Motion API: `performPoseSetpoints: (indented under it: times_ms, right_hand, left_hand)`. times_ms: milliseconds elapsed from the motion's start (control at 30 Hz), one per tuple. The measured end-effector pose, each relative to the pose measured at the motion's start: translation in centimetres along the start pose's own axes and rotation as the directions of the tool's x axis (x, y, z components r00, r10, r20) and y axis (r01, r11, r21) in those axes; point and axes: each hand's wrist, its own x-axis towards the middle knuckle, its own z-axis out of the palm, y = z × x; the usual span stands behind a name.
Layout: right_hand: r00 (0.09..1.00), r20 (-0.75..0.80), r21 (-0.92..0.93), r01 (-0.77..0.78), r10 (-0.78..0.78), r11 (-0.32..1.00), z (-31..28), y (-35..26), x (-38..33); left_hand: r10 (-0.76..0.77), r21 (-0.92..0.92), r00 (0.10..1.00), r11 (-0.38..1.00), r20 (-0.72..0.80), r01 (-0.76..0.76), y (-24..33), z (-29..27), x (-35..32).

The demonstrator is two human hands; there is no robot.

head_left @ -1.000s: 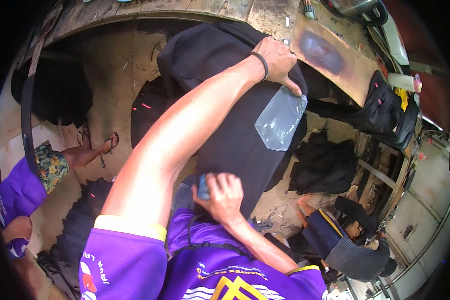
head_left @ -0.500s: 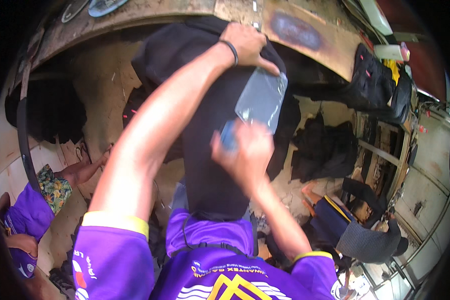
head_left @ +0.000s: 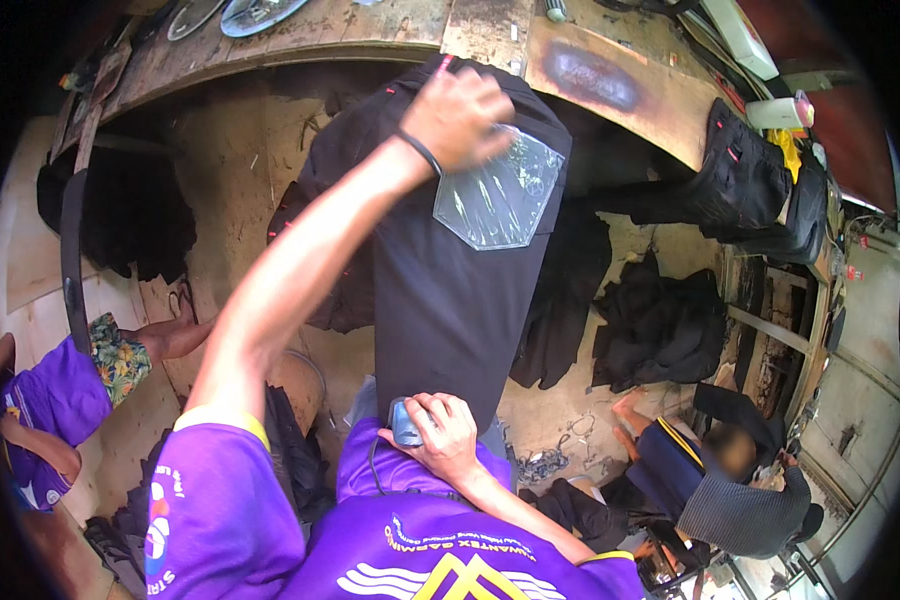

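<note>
The left hand [head_left: 457,118] is closed in a loose fist, pressing a clear pocket-shaped plastic template [head_left: 497,195] onto black trousers [head_left: 448,270] that hang over the edge of a worn wooden workbench [head_left: 490,40]. The right hand [head_left: 440,437] sits low by the person's chest, fingers wrapped around a small blue-grey handheld tool [head_left: 404,424]. There's open floor to the right of the trousers, though heaps of black garments [head_left: 660,325] crowd it, and a seated person [head_left: 730,485] fills the lower right corner.
</note>
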Motion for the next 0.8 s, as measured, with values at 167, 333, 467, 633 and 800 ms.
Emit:
performPoseSetpoints:
  times_ms: [167, 333, 467, 633, 800]
  right_hand:
    - [0.980, 0.195, 0.093, -0.053, 0.034, 0.994, -1.1, 1.2, 1.3]
    - [0.980, 0.028, -0.008, 0.198, -0.198, 0.980, -5.9, 4.2, 12.5]
    - [0.965, -0.259, -0.263, -0.043, -0.028, 0.964, -5.5, 8.8, 21.4]
    - [0.993, -0.111, -0.161, 0.028, -0.046, 0.987, -4.4, 4.8, 14.8]
    - [0.993, 0.048, -0.176, 0.114, -0.107, 0.978, -7.0, 6.1, 15.4]
  left_hand:
    - [-0.190, -0.006, 0.978, 0.982, 0.087, 0.191, 4.8, 2.4, -0.6]
    - [-0.171, 0.008, 0.929, 0.984, 0.328, 0.178, 3.0, 2.0, 1.5]
    - [-0.194, -0.011, 0.934, 0.978, 0.300, 0.206, 2.9, 2.6, 2.1]
    - [-0.236, 0.003, 0.924, 0.969, 0.302, 0.247, 3.6, 2.7, 1.6]
    - [-0.262, 0.049, 0.913, 0.964, 0.313, 0.260, 3.6, 2.5, 1.9]
